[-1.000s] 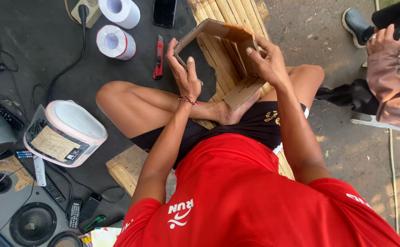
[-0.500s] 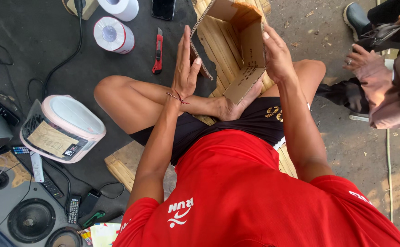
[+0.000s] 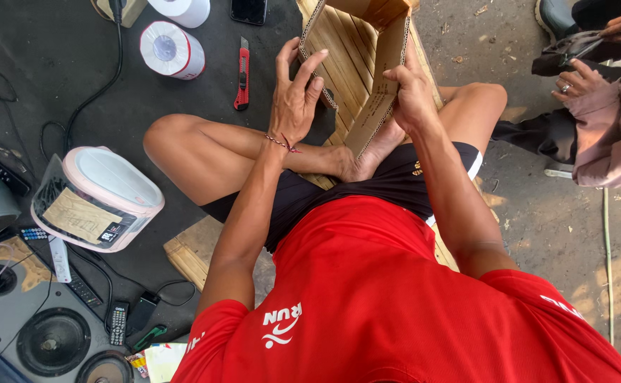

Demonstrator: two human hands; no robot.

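Cardboard box (image 3: 367,64), brown and corrugated, is held up in front of a seated person at about 12 o'clock, above their crossed legs and a slatted wooden pallet (image 3: 339,85). Its open side faces the viewer, so the inside shows. The right hand (image 3: 413,96) is closed around a wall of the box at about 1 o'clock, thumb toward the viewer and fingers behind, which seems to keep the box steady. The left hand (image 3: 295,99) is spread flat, fingers loose, against the box's left edge at 11 o'clock, pressing rather than gripping. On the dark ground at 11 o'clock lie a red utility knife (image 3: 241,74) and 2 white tape rolls (image 3: 172,50), within reach. At 9 o'clock sits a pink-lidded appliance (image 3: 97,195). Another person's hand (image 3: 580,78) is at 2 o'clock.
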